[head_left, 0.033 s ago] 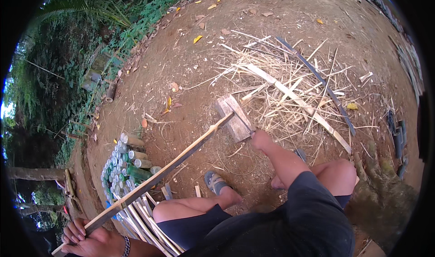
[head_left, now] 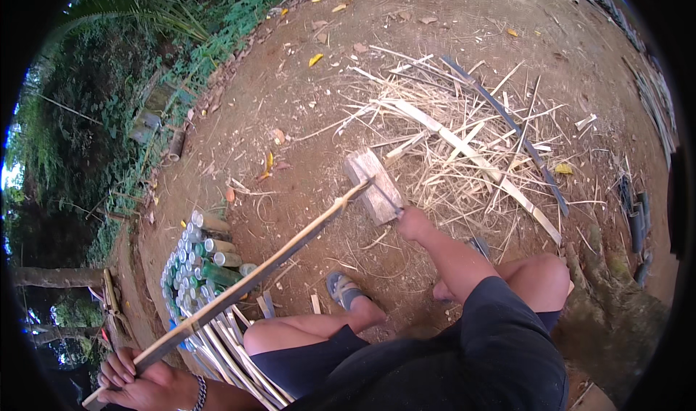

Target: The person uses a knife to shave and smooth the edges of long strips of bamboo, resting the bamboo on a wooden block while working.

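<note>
Low on the left, my left hand (head_left: 141,382) is closed around the end of a long bamboo strip (head_left: 246,284). The strip slants up and away, and its far end meets a wooden block (head_left: 373,188) on the dirt. My right hand (head_left: 415,225) grips the handle of a knife (head_left: 386,197). Its thin dark blade lies across the top of the block and touches the strip's far end. The strip shows a pale side and a dark side.
Beyond the block lies a pile of bamboo shavings (head_left: 449,150) with a dark strip (head_left: 500,110) across it. Several glass bottles (head_left: 206,259) stand at the left, beside a bundle of split bamboo (head_left: 239,353). A tree root (head_left: 609,288) rises at the right.
My right hand and the knife have shifted slightly left and up over the block. The strip's far end has moved a little with it; my left hand stays put.
</note>
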{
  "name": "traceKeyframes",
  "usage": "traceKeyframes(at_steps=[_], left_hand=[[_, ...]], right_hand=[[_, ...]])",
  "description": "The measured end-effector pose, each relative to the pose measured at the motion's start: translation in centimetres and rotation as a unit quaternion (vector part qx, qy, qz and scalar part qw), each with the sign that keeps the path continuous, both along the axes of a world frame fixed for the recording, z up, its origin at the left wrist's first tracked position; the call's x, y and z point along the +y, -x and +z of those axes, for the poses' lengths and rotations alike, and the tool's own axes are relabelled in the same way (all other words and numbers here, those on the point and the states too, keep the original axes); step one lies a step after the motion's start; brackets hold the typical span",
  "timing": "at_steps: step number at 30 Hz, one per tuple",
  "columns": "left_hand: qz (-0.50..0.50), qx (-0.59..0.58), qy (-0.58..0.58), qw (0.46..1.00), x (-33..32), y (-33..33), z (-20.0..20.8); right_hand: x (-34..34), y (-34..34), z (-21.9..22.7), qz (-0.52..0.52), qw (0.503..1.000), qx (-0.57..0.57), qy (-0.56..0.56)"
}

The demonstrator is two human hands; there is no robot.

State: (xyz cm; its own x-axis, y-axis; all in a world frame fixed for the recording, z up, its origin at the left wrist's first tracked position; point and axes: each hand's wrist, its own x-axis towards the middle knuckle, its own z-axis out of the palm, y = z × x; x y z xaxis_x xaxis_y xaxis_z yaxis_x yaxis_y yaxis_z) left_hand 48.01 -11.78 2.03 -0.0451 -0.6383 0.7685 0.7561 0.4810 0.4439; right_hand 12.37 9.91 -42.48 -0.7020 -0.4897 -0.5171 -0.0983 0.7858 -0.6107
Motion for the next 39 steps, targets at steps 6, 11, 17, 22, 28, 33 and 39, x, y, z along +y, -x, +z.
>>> traceKeyframes(at_steps=[6, 11, 17, 22, 28, 33, 39], left_hand=[[0.022, -0.029, -0.004, 0.999, -1.6, -0.1, 0.0], [-0.056, -0.010, -0.025, 0.998, -1.9, 0.3, -0.5], [-0.131, -0.022, -0.009, 0.991, 0.7, 0.9, 0.8], [-0.271, -0.015, 0.039, 0.962, 0.7, 1.3, 0.2], [-0.315, -0.006, 0.078, 0.946, 5.5, 2.0, -0.3], [-0.189, 0.000, 0.073, 0.979, 8.8, 0.2, -2.0], [-0.148, 0.019, 0.053, 0.987, 11.5, 0.0, -3.0]], right_hand=[[0.2, 0.2, -1.9, 0.083, 0.991, 0.055, -0.091], [1.0, 0.0, -6.0, -0.108, 0.992, -0.045, 0.045], [1.4, -5.2, -0.7, -0.259, 0.895, -0.262, 0.252], [3.0, -8.0, 7.4, -0.221, 0.927, -0.146, 0.265], [2.2, -13.4, 17.5, -0.018, 0.967, 0.115, 0.227], [1.7, -20.1, 27.1, 0.111, 0.934, 0.034, 0.337], [0.7, -17.7, 21.6, 0.070, 0.967, 0.059, 0.238]])
